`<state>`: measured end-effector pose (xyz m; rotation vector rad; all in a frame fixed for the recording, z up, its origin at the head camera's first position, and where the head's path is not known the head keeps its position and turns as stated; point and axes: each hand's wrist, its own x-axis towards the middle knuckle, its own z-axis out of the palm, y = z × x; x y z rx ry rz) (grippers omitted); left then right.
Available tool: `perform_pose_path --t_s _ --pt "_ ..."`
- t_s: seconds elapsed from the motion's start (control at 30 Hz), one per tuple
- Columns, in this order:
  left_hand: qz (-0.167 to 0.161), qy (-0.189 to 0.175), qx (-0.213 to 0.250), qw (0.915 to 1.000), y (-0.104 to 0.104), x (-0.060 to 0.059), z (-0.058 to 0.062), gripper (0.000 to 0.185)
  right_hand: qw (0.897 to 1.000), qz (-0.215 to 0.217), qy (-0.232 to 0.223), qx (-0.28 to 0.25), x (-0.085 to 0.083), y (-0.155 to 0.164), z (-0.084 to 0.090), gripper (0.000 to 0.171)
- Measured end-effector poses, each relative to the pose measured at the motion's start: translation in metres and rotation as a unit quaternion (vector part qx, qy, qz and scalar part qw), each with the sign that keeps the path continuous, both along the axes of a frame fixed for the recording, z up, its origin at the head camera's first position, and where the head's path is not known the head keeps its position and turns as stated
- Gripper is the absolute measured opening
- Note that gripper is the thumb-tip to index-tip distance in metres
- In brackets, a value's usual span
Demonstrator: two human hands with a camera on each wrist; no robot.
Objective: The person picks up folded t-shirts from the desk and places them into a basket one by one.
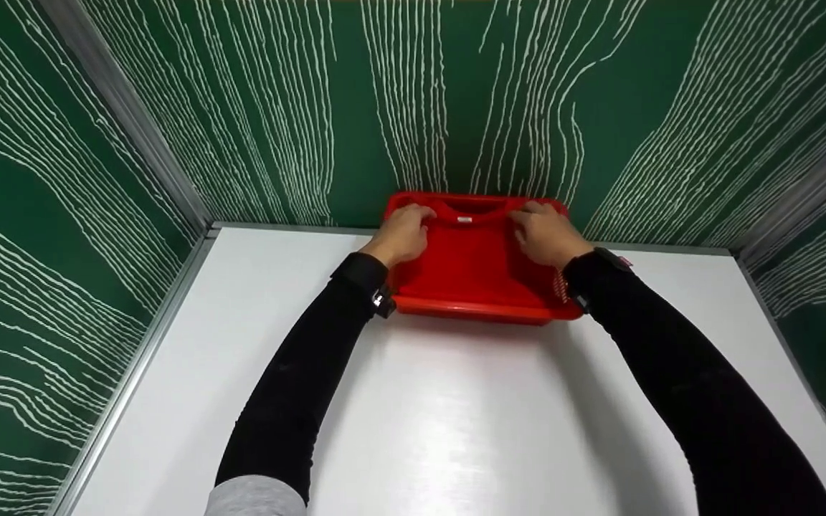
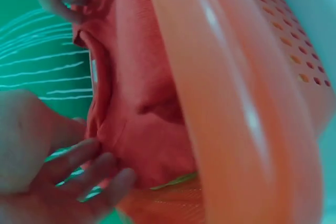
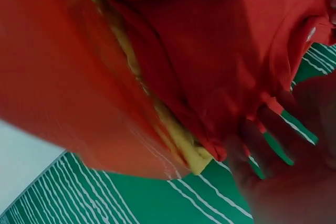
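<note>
A red shirt (image 1: 467,261) with a small white neck label lies in a red plastic basket (image 1: 481,311). My left hand (image 1: 404,233) pinches the shirt beside the collar at the basket's far left. On the other side of the neckline, my right hand (image 1: 548,235) holds the shoulder between thumb and fingers. In the left wrist view the basket's perforated side shows, and the left fingertips (image 2: 123,182) touch the red fabric. Under the shirt, a strip of yellow cloth (image 3: 191,156) peeks out in the right wrist view. The basket's bottom is hidden.
The basket stands at the back edge of a white table (image 1: 427,430). Green panels (image 1: 355,107) with wavy white lines rise behind and at both sides, framed by grey metal bars (image 1: 122,107).
</note>
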<state>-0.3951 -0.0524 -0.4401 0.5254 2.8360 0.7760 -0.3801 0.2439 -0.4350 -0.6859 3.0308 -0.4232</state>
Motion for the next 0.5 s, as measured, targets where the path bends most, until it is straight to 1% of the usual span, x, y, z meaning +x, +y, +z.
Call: perform_pose_path --t_s 0.07,0.13,0.2,0.3,0.37,0.4,0.5 --pt "-0.011 -0.024 -0.019 0.9995 0.001 -0.001 -0.002 0.053 0.999 -0.003 -0.042 0.022 -0.002 0.001 0.000 0.050" --pt "-0.018 -0.051 -0.034 0.9979 0.002 -0.002 -0.003 0.061 0.997 -0.001 -0.070 0.038 -0.004 0.003 -0.002 0.052" --pt "-0.019 -0.074 -0.045 0.9961 0.003 -0.003 -0.006 0.068 0.995 0.003 -0.087 0.050 -0.005 0.003 -0.004 0.054" --pt "-0.010 -0.103 -0.055 0.9931 0.005 0.000 -0.006 0.070 0.992 0.002 -0.112 0.061 -0.005 0.001 -0.005 0.056" --pt "-0.010 -0.105 -0.067 0.9922 0.007 0.004 -0.004 0.069 0.990 -0.005 -0.128 0.057 -0.005 0.000 -0.003 0.058" --pt "-0.012 -0.100 -0.073 0.9922 0.008 0.006 -0.003 0.068 0.990 -0.010 -0.134 0.049 -0.004 -0.001 -0.001 0.059" --pt "-0.019 -0.066 -0.074 0.9949 0.008 0.016 0.003 0.058 0.992 -0.013 -0.122 0.018 0.001 -0.001 0.006 0.055"
